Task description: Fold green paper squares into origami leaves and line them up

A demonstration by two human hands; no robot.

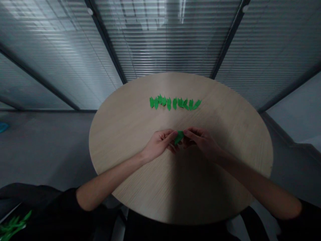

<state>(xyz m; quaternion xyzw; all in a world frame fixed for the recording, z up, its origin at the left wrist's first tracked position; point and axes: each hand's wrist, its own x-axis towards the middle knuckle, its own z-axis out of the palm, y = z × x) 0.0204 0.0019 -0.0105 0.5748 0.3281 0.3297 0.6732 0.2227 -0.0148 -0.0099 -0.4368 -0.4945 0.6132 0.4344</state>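
Over the middle of the table, a small piece of green paper (179,137) is pinched between my two hands. My left hand (160,142) grips its left edge with thumb and fingers. From the other side, my right hand (200,140) pinches the right edge. Fingertips cover part of the piece, so its full shape is hidden. Beyond my hands lies an uneven row of several green leaf-shaped paper pieces (175,103), some overlapping or touching.
The round wooden table (120,134) stands close to glass panels with blinds (160,57). Several green leafy shapes (15,226) show at the lower left beside my dark sleeve. A blue object (3,127) lies on the floor at far left.
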